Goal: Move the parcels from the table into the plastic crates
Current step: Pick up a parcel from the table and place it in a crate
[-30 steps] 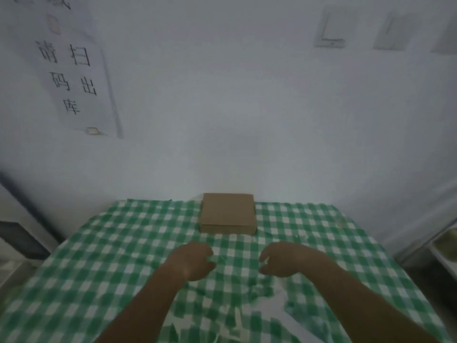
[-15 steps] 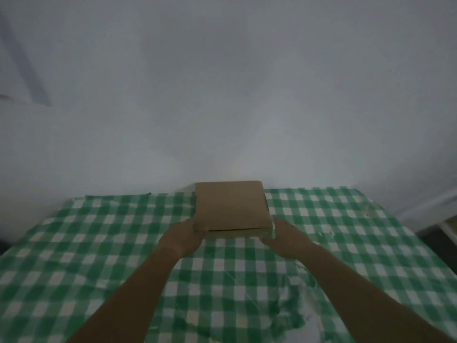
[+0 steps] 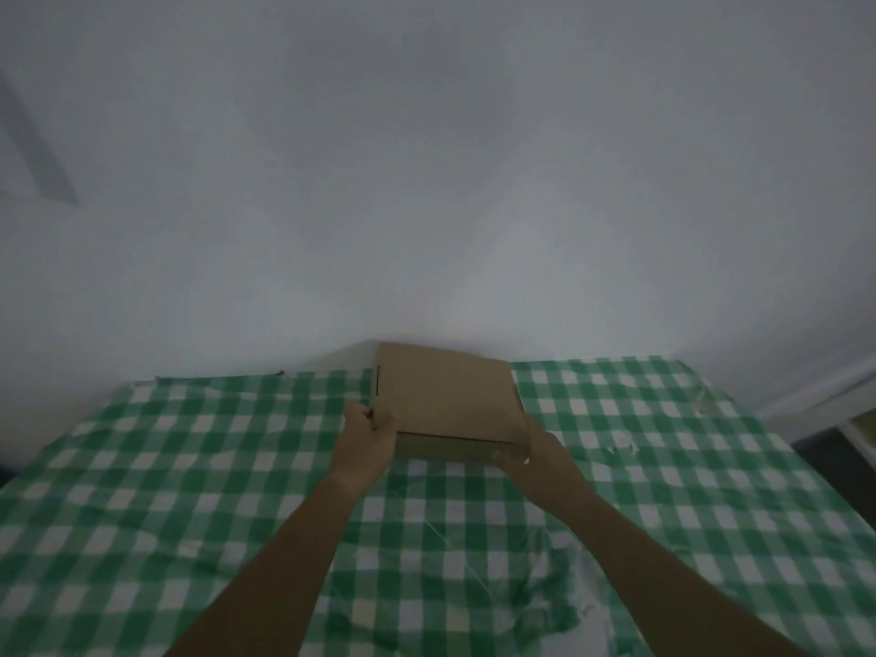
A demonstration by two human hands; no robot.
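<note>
A flat brown cardboard parcel (image 3: 445,400) is at the far middle of the table, by the wall, tilted with its near edge raised off the cloth. My left hand (image 3: 367,441) grips its near left corner, thumb on top. My right hand (image 3: 533,455) grips its near right corner from the side and below. No plastic crate is in view.
The table (image 3: 189,490) wears a green and white checked cloth, wrinkled and worn near the front middle. A white wall stands right behind it. At the right edge a white shelf or frame (image 3: 860,431) shows past the table. A paper sheet (image 3: 33,149) hangs at far left.
Both hands went from the cloth to the parcel's near corners and took hold. The parcel has since come up and turned slightly. The camera tilted down and shifted right.
</note>
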